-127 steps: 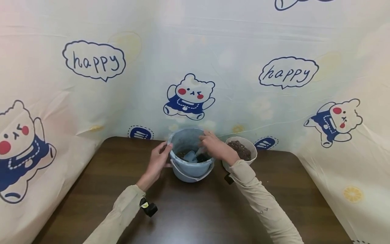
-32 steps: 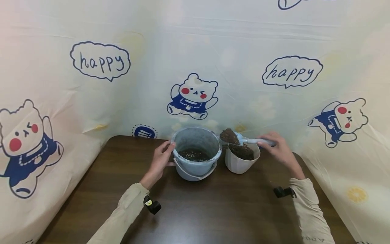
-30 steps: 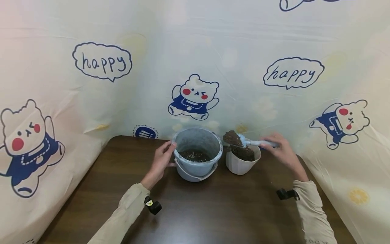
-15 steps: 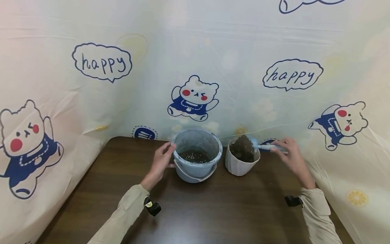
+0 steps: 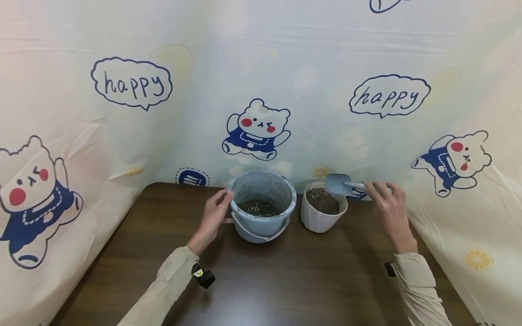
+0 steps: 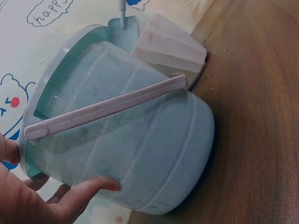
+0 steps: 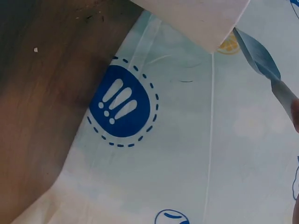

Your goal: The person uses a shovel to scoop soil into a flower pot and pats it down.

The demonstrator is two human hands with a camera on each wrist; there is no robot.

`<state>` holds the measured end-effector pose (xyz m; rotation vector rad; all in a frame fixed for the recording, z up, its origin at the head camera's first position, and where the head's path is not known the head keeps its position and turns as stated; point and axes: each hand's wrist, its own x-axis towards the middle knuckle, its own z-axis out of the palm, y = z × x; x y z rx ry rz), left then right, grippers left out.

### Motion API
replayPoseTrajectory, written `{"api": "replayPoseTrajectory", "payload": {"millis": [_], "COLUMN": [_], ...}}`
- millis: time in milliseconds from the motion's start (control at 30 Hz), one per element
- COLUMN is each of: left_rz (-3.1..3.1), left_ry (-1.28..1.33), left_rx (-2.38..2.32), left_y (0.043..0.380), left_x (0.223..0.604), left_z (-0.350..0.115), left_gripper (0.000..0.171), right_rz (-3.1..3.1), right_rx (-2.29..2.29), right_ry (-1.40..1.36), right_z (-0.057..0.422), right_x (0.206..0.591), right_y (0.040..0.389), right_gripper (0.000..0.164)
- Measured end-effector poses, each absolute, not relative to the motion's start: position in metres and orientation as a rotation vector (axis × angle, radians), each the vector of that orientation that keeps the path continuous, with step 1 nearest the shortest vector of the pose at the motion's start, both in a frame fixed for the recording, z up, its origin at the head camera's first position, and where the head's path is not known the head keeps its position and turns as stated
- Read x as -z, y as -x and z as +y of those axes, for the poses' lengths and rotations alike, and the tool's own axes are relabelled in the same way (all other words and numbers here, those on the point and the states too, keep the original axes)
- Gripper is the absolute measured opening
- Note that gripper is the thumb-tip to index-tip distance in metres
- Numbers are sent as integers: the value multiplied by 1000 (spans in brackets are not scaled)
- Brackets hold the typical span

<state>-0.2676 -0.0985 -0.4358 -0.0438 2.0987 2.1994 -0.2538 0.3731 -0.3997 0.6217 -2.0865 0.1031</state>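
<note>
A blue bucket with dark soil at its bottom stands on the table, its pale handle hanging down in front. My left hand holds the bucket by its left rim. In the left wrist view the thumb lies along the bucket's outside. To the right is a white pot filled with brown soil. My right hand grips the handle of a small blue trowel, whose blade is held over the pot's right rim with no heap of soil on it. The right wrist view shows only the hand's edge.
The brown wooden table extends in front of both containers. A printed cloth hangs close behind its back edge and along the sides. A few crumbs lie on the tabletop near the pot.
My right hand has carried the trowel from inside the bucket to the pot, and its soil has gone into the pot. The blade now shows bare. My left hand has stayed on the bucket.
</note>
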Motion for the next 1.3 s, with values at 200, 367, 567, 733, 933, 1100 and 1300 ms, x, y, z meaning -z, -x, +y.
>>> {"api": "replayPoseTrajectory", "payload": {"millis": [200,367,567,733,933,1100,1300], "left_rz": [2096,2109,2106,2111,2103,2111,2122], "left_ry": [58,57,45,46,47,55,49], "left_rx": [-2196,-2203,-2214,-2215,-2210,-2215,-2204], "left_y": [269,269,268,267,268,269,267], "left_x": [439,438,437,437,437,436,437], "left_z": [-99,-98,-98,-98,-96,-95,-97], "left_gripper": [59,59,60,59,60,59,59], "right_rz": [-2026,-2061,-2040,-2009,-1991,-2025,-2195], "right_rx": [-239,-369,-479,-538,-530,-614,-436], "right_ry": [-545,-497,-488,-506,-614,-734,-934], "right_z": [369,365,356,338,305,273,229], "right_x": [407,408,406,398,388,385,386], "right_y": [256,257,258,258,256,263,275], "right_gripper": [26,27,29,29,33,36,25]}}
